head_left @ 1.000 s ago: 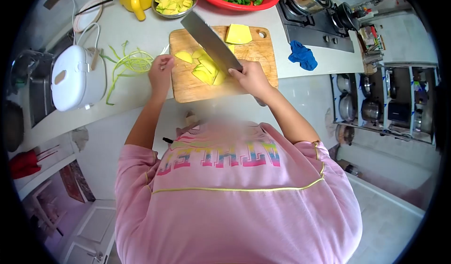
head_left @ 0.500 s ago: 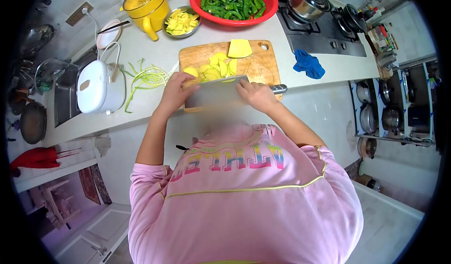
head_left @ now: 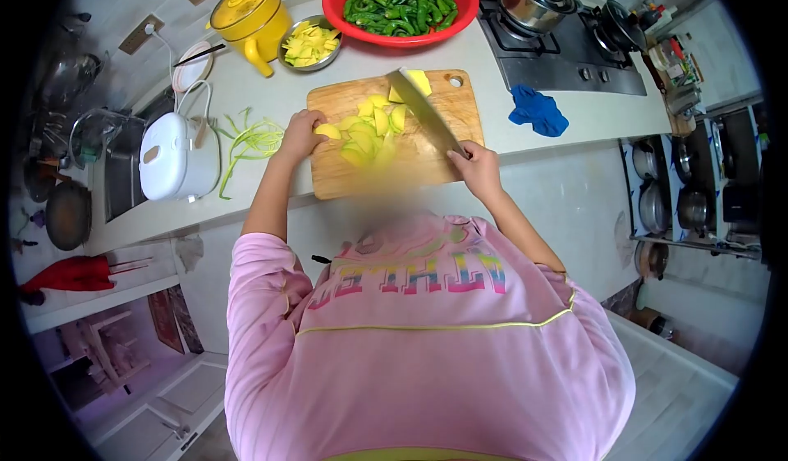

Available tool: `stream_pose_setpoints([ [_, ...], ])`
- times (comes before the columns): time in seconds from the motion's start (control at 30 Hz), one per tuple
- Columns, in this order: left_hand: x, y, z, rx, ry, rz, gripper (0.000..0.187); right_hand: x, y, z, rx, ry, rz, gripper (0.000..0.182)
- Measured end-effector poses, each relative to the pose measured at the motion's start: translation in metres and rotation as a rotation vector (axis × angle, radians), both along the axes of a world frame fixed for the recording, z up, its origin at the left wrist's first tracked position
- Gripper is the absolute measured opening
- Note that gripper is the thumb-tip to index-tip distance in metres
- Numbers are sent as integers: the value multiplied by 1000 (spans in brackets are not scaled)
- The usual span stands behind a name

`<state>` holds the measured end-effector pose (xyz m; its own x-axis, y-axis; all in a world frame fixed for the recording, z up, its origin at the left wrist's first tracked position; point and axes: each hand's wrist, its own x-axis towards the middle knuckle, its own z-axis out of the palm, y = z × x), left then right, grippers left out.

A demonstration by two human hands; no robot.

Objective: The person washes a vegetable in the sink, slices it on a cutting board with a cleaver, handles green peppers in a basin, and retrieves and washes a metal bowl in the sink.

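Observation:
My right hand (head_left: 478,169) grips the handle of a cleaver (head_left: 428,110). Its blade angles up and to the left over the wooden cutting board (head_left: 427,153), its tip crossing a larger pale-yellow vegetable chunk (head_left: 418,82). At the board's left edge, my left hand (head_left: 304,131) is closed, with a yellow vegetable slice (head_left: 327,131) at its fingertips. Several more thin yellow-green slices (head_left: 361,137) lie in a loose pile in the middle of the board. A blurred patch hides part of the board's near edge.
Behind the board stand a metal bowl of cut yellow pieces (head_left: 310,45), a yellow pot (head_left: 249,18) and a red basin (head_left: 332,13) of green peppers. Long green peelings (head_left: 256,138) and a white appliance (head_left: 171,153) are at left. A blue cloth (head_left: 536,111) lies near the stove (head_left: 574,71).
The cleaver blade has swung from lying level beside the slices to pointing away at an angle. My right hand has moved right and nearer me; my left hand has shifted slightly left.

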<state>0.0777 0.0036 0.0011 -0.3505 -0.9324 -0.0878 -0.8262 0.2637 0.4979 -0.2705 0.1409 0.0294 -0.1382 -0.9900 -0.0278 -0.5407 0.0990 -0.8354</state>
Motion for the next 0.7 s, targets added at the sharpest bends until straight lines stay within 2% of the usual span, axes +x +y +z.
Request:
stream_pose_setpoints([
  [0.07, 7, -8, -10, 70, 24, -1, 31, -3, -8, -14, 173, -353, -76, 13],
  [0.2, 9, 0, -7, 348, 319, 74, 26, -8, -20, -41, 177, -877, -118, 10],
  [0.27, -1, 17, 7, 550, 513, 77, 25, -9, -23, -46, 220, -904, -144, 9],
  [0.3, -3, 19, 4, 548, 370, 29, 31, -8, -25, -48, 211, -921, -143, 9],
  [0.4, -28, 29, 6, 174, 239, -177, 42, -7, -26, -47, 241, -927, -117, 10],
  [0.43, -39, 27, 12, 266, 125, -96, 67, -9, -28, -45, 252, -920, -106, 10],
  [0.53, -61, 29, 32, -153, -66, -212, 99, -8, -28, -52, 290, -863, -92, 11],
  [0.57, -65, 24, 42, 31, -109, -228, 120, -8, -29, -52, 291, -862, -101, 11],
  [0.67, -66, 17, 25, -122, -279, -506, 119, -7, -30, -52, 298, -865, -110, 11],
  [0.7, -71, 22, 28, -130, -303, -520, 116, -8, -30, -52, 297, -874, -109, 11],
])
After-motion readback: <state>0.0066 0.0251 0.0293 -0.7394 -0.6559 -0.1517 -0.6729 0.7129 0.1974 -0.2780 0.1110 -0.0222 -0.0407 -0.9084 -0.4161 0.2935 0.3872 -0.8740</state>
